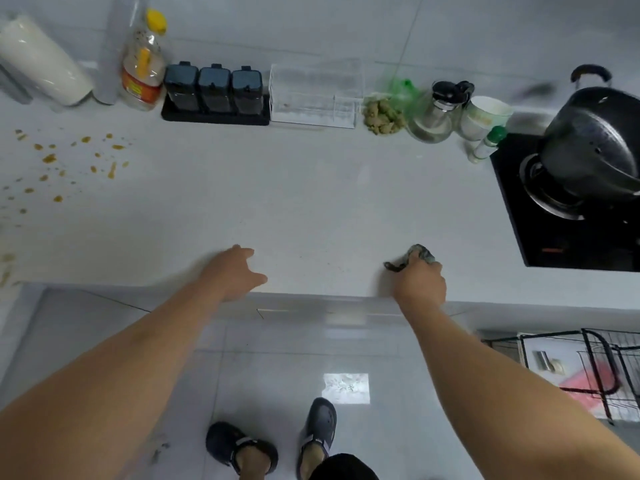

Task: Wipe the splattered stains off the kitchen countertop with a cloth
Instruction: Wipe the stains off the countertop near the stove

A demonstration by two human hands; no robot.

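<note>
Orange-brown splattered stains (55, 161) dot the far left of the white countertop (311, 188). My right hand (420, 284) grips a small dark grey cloth (417, 255) bunched at its fingers, near the counter's front edge, right of centre. My left hand (235, 271) rests on the counter near the front edge with fingers spread, holding nothing. Both hands are well to the right of the stains.
Along the back wall stand a white roll (41, 60), an oil bottle (142, 71), three dark seasoning jars (214, 88), a clear box (315, 95), a glass kettle (440, 112) and a cup (485, 116). A black pot (595, 140) sits on the stove (554, 220) at right.
</note>
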